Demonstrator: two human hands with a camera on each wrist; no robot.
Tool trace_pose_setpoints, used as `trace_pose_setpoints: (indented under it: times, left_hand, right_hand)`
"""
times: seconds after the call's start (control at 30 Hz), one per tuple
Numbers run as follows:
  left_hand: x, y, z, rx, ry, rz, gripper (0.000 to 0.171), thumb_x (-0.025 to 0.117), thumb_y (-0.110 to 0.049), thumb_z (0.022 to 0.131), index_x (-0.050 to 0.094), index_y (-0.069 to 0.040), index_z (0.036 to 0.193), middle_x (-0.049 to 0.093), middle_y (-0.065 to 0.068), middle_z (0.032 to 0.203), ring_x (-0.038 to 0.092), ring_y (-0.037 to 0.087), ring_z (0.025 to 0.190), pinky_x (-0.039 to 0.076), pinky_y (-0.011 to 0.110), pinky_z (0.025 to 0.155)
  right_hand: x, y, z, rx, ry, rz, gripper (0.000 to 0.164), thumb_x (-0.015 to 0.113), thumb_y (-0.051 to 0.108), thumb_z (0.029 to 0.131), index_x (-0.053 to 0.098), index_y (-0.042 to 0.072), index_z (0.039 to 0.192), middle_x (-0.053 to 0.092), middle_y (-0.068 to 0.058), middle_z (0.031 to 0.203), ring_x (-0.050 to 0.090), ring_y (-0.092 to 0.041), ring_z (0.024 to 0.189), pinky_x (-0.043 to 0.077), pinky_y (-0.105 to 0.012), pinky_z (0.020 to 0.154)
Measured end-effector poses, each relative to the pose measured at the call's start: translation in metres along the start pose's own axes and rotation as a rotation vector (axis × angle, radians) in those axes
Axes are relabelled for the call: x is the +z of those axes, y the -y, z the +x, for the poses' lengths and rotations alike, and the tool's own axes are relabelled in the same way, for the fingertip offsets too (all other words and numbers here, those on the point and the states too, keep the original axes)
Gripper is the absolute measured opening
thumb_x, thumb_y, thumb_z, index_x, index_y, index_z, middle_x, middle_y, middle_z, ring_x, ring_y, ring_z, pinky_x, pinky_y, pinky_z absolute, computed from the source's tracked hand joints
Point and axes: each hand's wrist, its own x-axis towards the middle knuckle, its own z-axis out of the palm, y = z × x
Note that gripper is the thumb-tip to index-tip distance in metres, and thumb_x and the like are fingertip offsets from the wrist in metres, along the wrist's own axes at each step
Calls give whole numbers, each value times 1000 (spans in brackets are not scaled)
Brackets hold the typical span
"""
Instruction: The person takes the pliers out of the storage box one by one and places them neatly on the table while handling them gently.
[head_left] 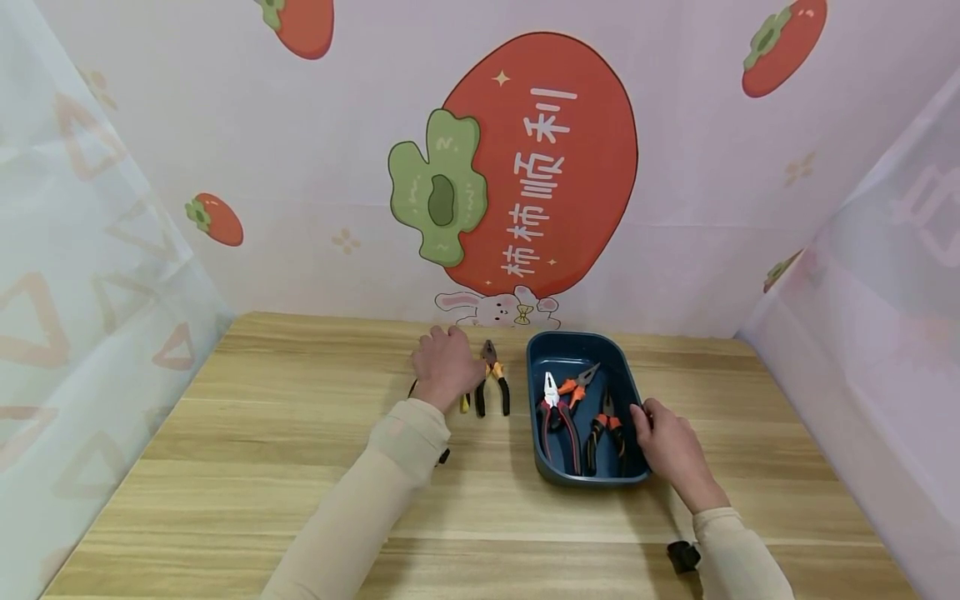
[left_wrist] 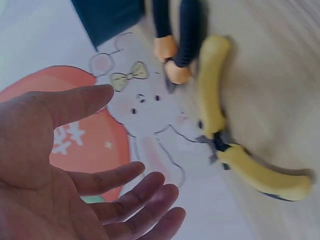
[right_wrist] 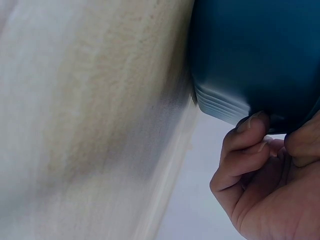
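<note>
My left hand [head_left: 445, 367], its fingers apart and loosely bent, hovers over small yellow-handled pliers [left_wrist: 212, 90] without holding them. In the head view it mostly covers these pliers. Just right of it lie pliers with black and yellow-orange handles [head_left: 503, 396], jaws pointing to the back. A dark blue bin [head_left: 592, 481] stands on the table; my right hand [head_left: 671, 442] grips its right rim, thumb and curled fingers pinching the wall. Inside rest red-and-black-handled pliers [head_left: 551, 390], orange-handled pliers [head_left: 588, 375] and orange-and-black-handled pliers [head_left: 616, 437].
The wooden table [head_left: 247, 450] ends at a printed backdrop [head_left: 322, 267] with persimmon pictures, and cloth sides rise at left and right. A small black object [head_left: 682, 557] is beside the right sleeve. Another dark tip [head_left: 444, 456] shows beside the left sleeve.
</note>
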Motion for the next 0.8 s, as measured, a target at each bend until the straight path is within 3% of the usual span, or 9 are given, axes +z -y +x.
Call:
trace_pose_setpoints:
  times: [0.17, 0.5, 0.67, 0.8]
  left_hand:
    - [-5, -10, -5, 64, -31, -28, 49, 67, -38, 94, 62, 4, 119, 57, 22, 113, 55, 42, 106, 46, 58, 89]
    - [-10, -27, -9, 143, -9, -70, 38, 70, -31, 91, 64, 0, 112, 60, 19, 118, 55, 39, 106, 46, 59, 94]
    - [-10, -39, -11, 190, 4, -92, 45, 69, -34, 92, 64, -1, 121, 61, 18, 122, 56, 36, 107, 48, 58, 93]
    - [-12, -49, -14, 224, -2, -85, 43, 69, -39, 93, 66, -3, 117, 63, 15, 118, 57, 34, 104, 52, 54, 87]
  right_hand:
    - [0, 0, 0, 1, 2, 4, 31, 48, 25, 108, 51, 6, 84, 45, -6, 65, 46, -21, 55, 36, -34, 52]
    - [0, 0, -1, -4, 1, 10, 31, 48, 25, 108, 50, 6, 84, 45, -6, 65, 46, -21, 55, 35, -34, 52]
    - [0, 0, -1, -6, -1, 9, 31, 47, 25, 108, 50, 6, 84, 45, -6, 65, 46, -21, 55, 35, -34, 52]
    - [0, 0, -2, -2, 2, 10, 32, 46, 27, 108, 50, 6, 84, 45, -6, 65, 46, -21, 55, 35, -34, 52]
